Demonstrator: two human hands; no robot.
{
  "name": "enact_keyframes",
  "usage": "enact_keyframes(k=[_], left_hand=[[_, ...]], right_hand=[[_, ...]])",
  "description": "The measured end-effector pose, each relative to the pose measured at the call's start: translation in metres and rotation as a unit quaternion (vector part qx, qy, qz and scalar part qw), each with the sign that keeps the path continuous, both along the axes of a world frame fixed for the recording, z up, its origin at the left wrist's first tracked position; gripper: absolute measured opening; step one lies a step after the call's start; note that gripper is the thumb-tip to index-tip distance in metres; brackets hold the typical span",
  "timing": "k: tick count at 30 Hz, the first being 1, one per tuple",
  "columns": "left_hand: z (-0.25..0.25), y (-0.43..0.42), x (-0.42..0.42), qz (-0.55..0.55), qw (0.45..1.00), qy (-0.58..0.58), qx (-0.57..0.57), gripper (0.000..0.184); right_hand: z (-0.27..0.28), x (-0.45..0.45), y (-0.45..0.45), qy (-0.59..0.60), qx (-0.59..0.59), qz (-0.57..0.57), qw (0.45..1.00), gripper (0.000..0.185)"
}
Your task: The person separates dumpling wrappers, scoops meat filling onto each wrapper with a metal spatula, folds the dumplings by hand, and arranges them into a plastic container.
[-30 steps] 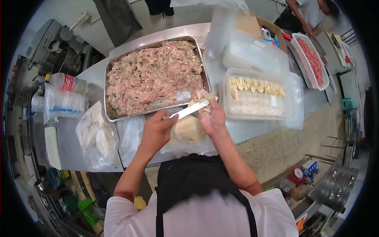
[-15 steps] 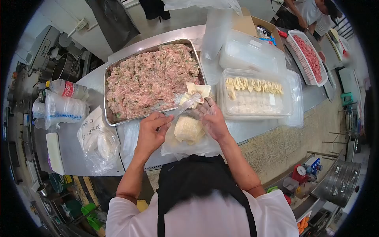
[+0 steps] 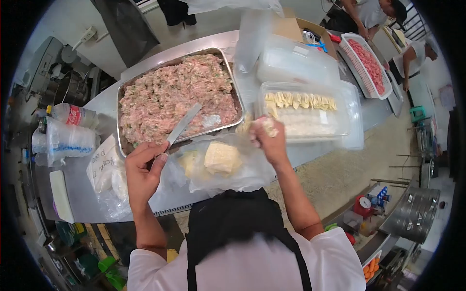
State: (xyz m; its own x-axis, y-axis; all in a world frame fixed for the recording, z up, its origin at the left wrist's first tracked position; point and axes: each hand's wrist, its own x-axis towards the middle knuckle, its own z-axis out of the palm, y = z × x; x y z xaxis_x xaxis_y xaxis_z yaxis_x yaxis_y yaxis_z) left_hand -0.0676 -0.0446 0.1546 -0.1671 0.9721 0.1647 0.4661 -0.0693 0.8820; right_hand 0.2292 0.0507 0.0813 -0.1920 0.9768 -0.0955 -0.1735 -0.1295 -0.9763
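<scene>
My left hand (image 3: 147, 167) grips the handle of a flat-bladed metal knife (image 3: 184, 123), its blade over the near right part of the meat filling (image 3: 174, 92) in a steel tray (image 3: 121, 109). My right hand (image 3: 269, 140) is closed around a dumpling (image 3: 270, 127), slightly smeared by motion, near the front left corner of a clear plastic container (image 3: 318, 138). Inside that container lie a row of pleated yellowish dumplings (image 3: 301, 101) and paler rows in front. Between my hands, a stack of square dough wrappers (image 3: 222, 157) rests on plastic film (image 3: 247, 177).
Plastic-wrapped cups (image 3: 68, 140), a bottle (image 3: 75, 115), a labelled bag (image 3: 104, 169) and a white block (image 3: 61, 196) are at left. Empty clear containers (image 3: 297, 63) stand behind the dumplings. A white basket of meat (image 3: 366, 65) sits far right, with two people beyond.
My left hand has drawn the knife left, away from the wrapper. My right hand has closed around the filled wrapper and turned over near the container. A second person shows at far right.
</scene>
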Motion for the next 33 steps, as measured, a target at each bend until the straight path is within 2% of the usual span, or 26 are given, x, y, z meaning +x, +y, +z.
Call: enact_keyframes(k=[2, 4, 5, 7, 8, 10, 11, 12, 14, 16, 18, 19, 20, 22, 26, 29, 31, 33], left_hand=[[-0.005, -0.003, -0.001, 0.006, 1.000, 0.000, -0.030, 0.028], [-0.013, -0.004, 0.001, 0.000, 0.999, -0.021, -0.049, 0.029], [-0.014, -0.005, 0.001, -0.004, 0.999, -0.025, -0.048, 0.029], [-0.015, -0.004, 0.002, 0.005, 0.997, -0.013, -0.070, 0.029], [-0.017, -0.003, 0.002, 0.001, 0.998, -0.016, -0.068, 0.029], [-0.019, -0.002, 0.002, 0.004, 0.998, -0.011, -0.060, 0.029], [-0.020, -0.002, 0.002, 0.001, 0.998, -0.012, -0.058, 0.029], [-0.020, -0.001, 0.002, 0.002, 0.998, -0.018, -0.065, 0.029], [-0.022, -0.001, 0.002, -0.001, 0.997, -0.023, -0.072, 0.029], [-0.025, 0.000, 0.002, 0.003, 0.996, -0.038, -0.078, 0.030], [-0.024, 0.000, 0.002, 0.002, 0.996, -0.026, -0.084, 0.030], [-0.024, 0.000, 0.002, 0.004, 0.996, -0.015, -0.090, 0.031], [-0.025, 0.000, 0.002, 0.002, 0.996, -0.015, -0.089, 0.031], [-0.029, 0.000, 0.002, 0.007, 0.996, -0.015, -0.084, 0.031], [-0.032, 0.000, 0.000, 0.004, 0.997, -0.010, -0.082, 0.031], [-0.034, 0.000, 0.002, 0.005, 0.996, -0.032, -0.080, 0.031], [-0.036, 0.000, 0.001, -0.003, 0.997, -0.021, -0.073, 0.031], [-0.035, 0.000, 0.001, 0.000, 0.997, -0.015, -0.076, 0.031]], right_hand=[[-0.008, 0.028, 0.013, 0.009, 0.116, -0.132, 0.984, 0.030], [0.013, 0.063, 0.026, -0.069, 0.072, -0.147, 0.984, 0.036], [0.014, 0.073, 0.035, -0.073, 0.073, -0.151, 0.983, 0.036], [0.019, 0.084, 0.051, -0.308, 0.118, -0.140, 0.933, 0.042], [0.020, 0.089, 0.054, -0.311, 0.120, -0.144, 0.932, 0.042], [0.031, 0.091, 0.058, -0.433, 0.054, -0.047, 0.899, 0.042], [-0.007, 0.106, 0.065, -0.462, 0.182, -0.045, 0.867, 0.033], [-0.005, 0.104, 0.064, -0.463, 0.182, -0.048, 0.866, 0.033], [-0.006, 0.092, 0.060, -0.472, 0.217, 0.005, 0.855, 0.021], [-0.010, 0.081, 0.059, -0.455, 0.239, 0.002, 0.858, 0.024], [-0.002, 0.067, 0.052, -0.408, 0.196, -0.033, 0.891, 0.040], [-0.009, 0.066, 0.055, -0.427, 0.216, -0.033, 0.877, 0.054], [-0.009, 0.065, 0.056, -0.428, 0.215, -0.035, 0.877, 0.054], [-0.005, 0.062, 0.058, -0.418, 0.139, -0.025, 0.897, 0.055], [-0.009, 0.058, 0.060, -0.417, 0.122, -0.020, 0.900, 0.055], [-0.012, 0.056, 0.061, -0.447, 0.132, -0.021, 0.884, 0.055], [-0.009, 0.053, 0.060, -0.507, 0.130, -0.041, 0.851, 0.054], [-0.006, 0.055, 0.060, -0.494, 0.144, -0.029, 0.857, 0.053]])
